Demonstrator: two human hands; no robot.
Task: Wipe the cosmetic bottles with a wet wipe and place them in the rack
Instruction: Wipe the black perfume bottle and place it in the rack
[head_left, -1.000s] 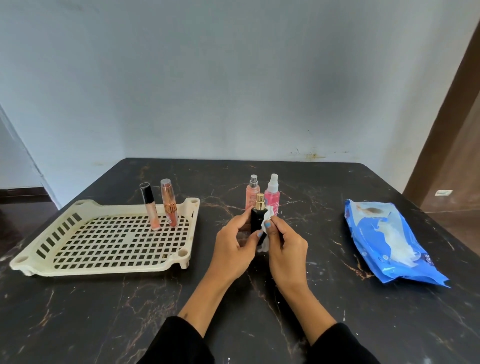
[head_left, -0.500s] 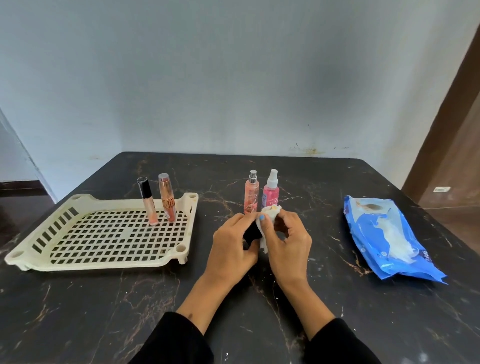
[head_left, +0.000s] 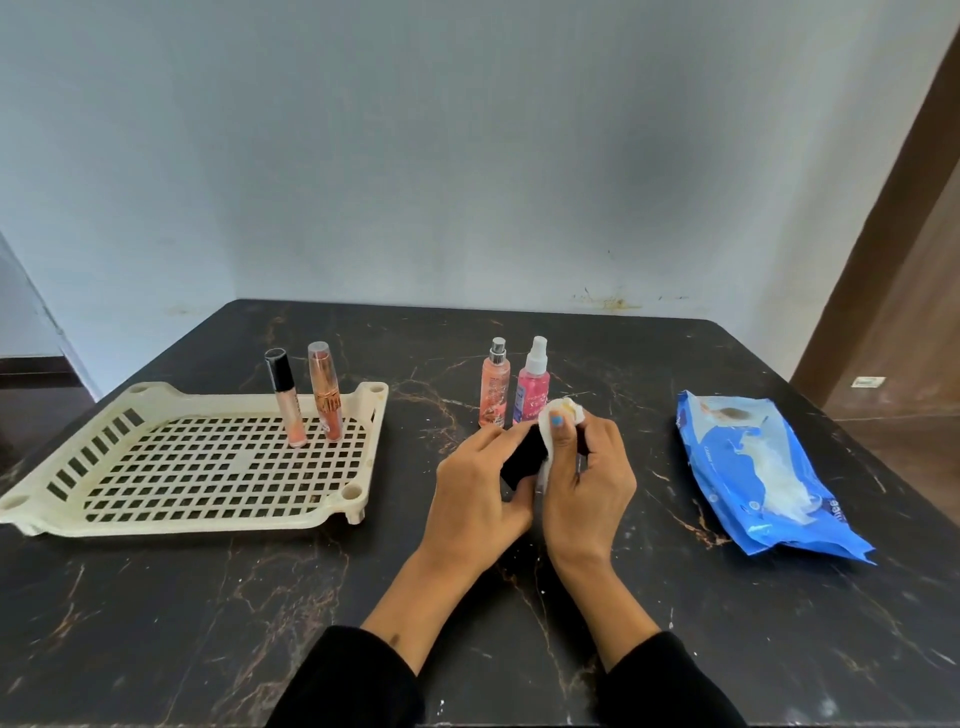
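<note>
At the table's centre my left hand (head_left: 475, 488) grips a small black bottle (head_left: 524, 460), tilted to the right. My right hand (head_left: 589, 475) pinches a white wet wipe (head_left: 558, 415) wrapped over the bottle's gold top, which barely shows. Just behind my hands stand an orange spray bottle (head_left: 493, 387) and a pink spray bottle (head_left: 532, 389) on the table. The cream slotted rack (head_left: 171, 467) lies at the left, with a black-capped gloss tube (head_left: 285, 397) and a copper tube (head_left: 324, 392) upright in its back right part.
A blue wet-wipe pack (head_left: 753, 467) lies flat at the right of the black marble table (head_left: 208, 597). A pale wall rises behind the table's far edge, and a brown door frame (head_left: 893, 208) stands at the right.
The black bottle has gone from upright to tilted right in my left hand. My right hand has brought the wipe up over its gold top, which showed bare a second ago.
</note>
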